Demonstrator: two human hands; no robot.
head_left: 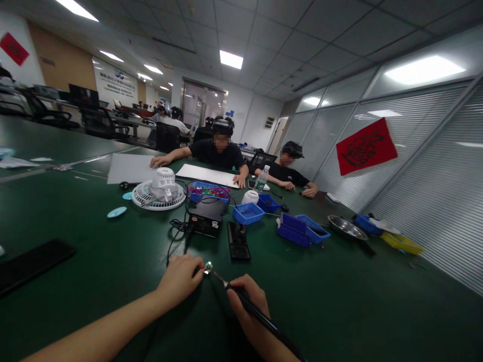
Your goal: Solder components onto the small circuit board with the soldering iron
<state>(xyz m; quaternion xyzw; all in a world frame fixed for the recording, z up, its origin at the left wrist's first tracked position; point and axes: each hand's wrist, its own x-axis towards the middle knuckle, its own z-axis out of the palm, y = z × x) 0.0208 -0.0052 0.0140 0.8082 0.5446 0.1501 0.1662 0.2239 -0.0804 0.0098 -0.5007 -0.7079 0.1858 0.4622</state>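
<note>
Between the fingers of my left hand [182, 275] is a small, shiny green circuit board [208, 267], pinched at its left edge. My right hand [249, 304] is closed round the black handle of a soldering iron [260, 317]. The iron's tip points left and reaches the board or ends right beside it; the exact contact is too small to tell. Beyond my hands stands a black soldering station [206, 219] with cables at its left. A black soldering iron stand [238, 241] lies just right of the station.
Past the station are a white fan part [159, 193], a blue tray of coloured wires [209, 192] and a blue tray [248, 213]. More blue bins [292, 230] and a metal bowl [347, 228] sit to the right. A black slab [33, 261] lies left. Two people sit opposite.
</note>
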